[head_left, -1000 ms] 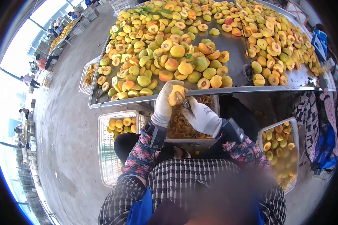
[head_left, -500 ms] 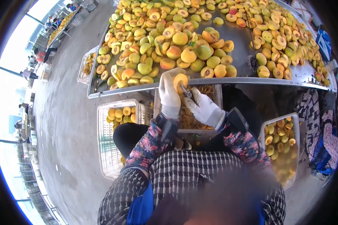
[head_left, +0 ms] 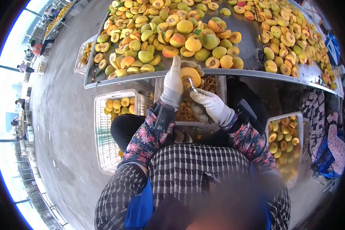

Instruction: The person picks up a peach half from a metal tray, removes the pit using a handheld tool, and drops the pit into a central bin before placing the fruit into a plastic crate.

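My left hand (head_left: 174,82), in a white glove, holds a halved yellow peach (head_left: 191,76) near the table's front edge, cut face toward me. In my right hand (head_left: 211,105), also gloved, is a small metal pitting tool (head_left: 192,85), its tip at the centre of the cut face. Below both hands stands a crate (head_left: 221,92) holding brown-orange scraps. Beyond them, many halved and whole peaches (head_left: 193,43) are heaped on the metal table (head_left: 249,57).
A white crate of peach halves (head_left: 107,134) stands on the floor at the left, another crate (head_left: 301,134) at the right. A smaller crate (head_left: 80,63) is beside the table's left end. Seated people (head_left: 21,102) are far left; patterned cloth (head_left: 317,122) is at the right.
The peach half has turned so its cut face shows more, and the tool now meets its centre. My left hand's fingers have spread around it. The whole view has shifted slightly.
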Tool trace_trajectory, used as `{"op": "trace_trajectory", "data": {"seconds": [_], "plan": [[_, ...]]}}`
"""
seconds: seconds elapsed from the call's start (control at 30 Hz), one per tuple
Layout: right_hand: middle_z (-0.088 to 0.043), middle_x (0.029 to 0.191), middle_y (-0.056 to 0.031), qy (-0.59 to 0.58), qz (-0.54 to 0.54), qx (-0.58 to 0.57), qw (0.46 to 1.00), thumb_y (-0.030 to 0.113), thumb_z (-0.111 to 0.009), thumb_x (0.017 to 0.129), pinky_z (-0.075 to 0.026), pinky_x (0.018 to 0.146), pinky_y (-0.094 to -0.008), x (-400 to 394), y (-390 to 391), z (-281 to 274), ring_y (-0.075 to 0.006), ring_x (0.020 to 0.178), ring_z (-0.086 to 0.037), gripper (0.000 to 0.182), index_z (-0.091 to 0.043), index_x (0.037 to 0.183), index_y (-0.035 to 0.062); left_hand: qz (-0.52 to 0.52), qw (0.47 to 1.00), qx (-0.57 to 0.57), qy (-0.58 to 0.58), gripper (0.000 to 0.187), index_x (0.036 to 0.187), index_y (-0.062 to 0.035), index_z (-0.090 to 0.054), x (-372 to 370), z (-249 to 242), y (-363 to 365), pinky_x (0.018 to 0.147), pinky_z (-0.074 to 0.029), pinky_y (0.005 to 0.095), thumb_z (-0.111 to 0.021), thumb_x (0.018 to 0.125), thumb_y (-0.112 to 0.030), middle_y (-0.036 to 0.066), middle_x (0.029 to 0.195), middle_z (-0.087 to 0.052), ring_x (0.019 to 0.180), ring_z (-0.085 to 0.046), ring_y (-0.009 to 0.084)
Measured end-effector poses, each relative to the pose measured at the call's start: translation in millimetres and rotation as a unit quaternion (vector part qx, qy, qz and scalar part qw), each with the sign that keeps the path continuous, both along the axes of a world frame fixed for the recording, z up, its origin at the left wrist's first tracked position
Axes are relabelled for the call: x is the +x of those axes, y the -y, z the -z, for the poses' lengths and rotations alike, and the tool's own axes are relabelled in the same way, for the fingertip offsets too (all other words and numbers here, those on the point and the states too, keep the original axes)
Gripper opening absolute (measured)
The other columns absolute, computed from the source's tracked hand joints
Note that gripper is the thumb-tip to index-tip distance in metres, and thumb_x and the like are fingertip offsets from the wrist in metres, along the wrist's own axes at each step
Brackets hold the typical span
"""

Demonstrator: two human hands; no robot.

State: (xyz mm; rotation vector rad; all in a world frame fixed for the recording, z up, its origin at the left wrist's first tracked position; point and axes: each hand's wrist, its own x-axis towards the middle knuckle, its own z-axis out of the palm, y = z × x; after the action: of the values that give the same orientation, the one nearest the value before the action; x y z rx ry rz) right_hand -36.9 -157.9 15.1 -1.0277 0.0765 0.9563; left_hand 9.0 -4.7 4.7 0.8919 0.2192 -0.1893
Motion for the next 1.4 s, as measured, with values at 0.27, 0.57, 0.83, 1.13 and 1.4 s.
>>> {"op": "trace_trajectory", "data": {"seconds": [0.27, 0.57, 0.83, 1.13, 1.4], "plan": [[-0.040, 0.056, 0.0022, -0.154, -0.041, 0.208, 0.965, 0.039, -0.043, 0.101, -0.028, 0.035, -0.0221, 4, 17, 20, -0.0093, 0.038, -0.035, 0.032, -0.054, 0.097, 0.0088, -0.048, 0.990, 0.110, 0.075, 0.051, 0.092, 0.0032, -0.063, -2, 3, 13, 0.067, -0.055, 0.0303, -0.049, 0.097, -0.046, 0.012, 0.083, -0.067, 0.076, -0.067, 0.0212], [-0.050, 0.064, -0.0044, -0.035, -0.065, 0.063, 0.995, 0.034, -0.048, 0.099, -0.035, 0.040, -0.0247, -7, 34, 16, -0.0149, 0.045, -0.046, 0.028, -0.054, 0.104, 0.0074, -0.081, 0.988, 0.124, 0.054, 0.050, 0.098, 0.0025, -0.062, 3, 15, -1, 0.068, -0.054, 0.0296, -0.042, 0.101, -0.043, 0.010, 0.086, -0.067, 0.077, -0.065, 0.0188], [-0.063, 0.102, -0.0275, 0.414, -0.172, -0.421, 0.789, 0.029, -0.052, 0.094, -0.045, 0.085, -0.0480, -8, 47, 54, -0.0430, 0.097, -0.060, 0.045, -0.041, 0.131, 0.0056, -0.258, 0.819, 0.505, 0.088, 0.035, 0.103, -0.0001, -0.066, -11, -15, -152, 0.074, -0.051, 0.0292, -0.058, 0.094, -0.033, 0.006, 0.090, -0.068, 0.081, -0.065, 0.0172], [-0.065, 0.094, -0.0236, 0.411, -0.193, -0.433, 0.779, 0.024, -0.054, 0.092, -0.046, 0.081, -0.0473, -4, 35, 54, -0.0415, 0.092, -0.062, 0.048, -0.037, 0.134, 0.0096, -0.097, 0.476, 0.862, 0.146, 0.046, 0.104, -0.0107, -0.071, 44, -15, -115, 0.101, -0.034, 0.0441, -0.059, 0.085, -0.051, 0.014, 0.110, -0.064, 0.110, -0.055, 0.0292], [-0.065, 0.092, -0.0240, 0.398, -0.183, -0.434, 0.787, 0.026, -0.054, 0.092, -0.046, 0.080, -0.0468, -8, 41, 60, -0.0409, 0.090, -0.062, 0.050, -0.038, 0.134, 0.0043, 0.055, 0.336, 0.938, 0.062, 0.057, 0.101, -0.0093, -0.071, 97, -7, -59, 0.097, -0.032, 0.0449, -0.054, 0.082, -0.060, 0.012, 0.109, -0.062, 0.111, -0.051, 0.0283]]}}
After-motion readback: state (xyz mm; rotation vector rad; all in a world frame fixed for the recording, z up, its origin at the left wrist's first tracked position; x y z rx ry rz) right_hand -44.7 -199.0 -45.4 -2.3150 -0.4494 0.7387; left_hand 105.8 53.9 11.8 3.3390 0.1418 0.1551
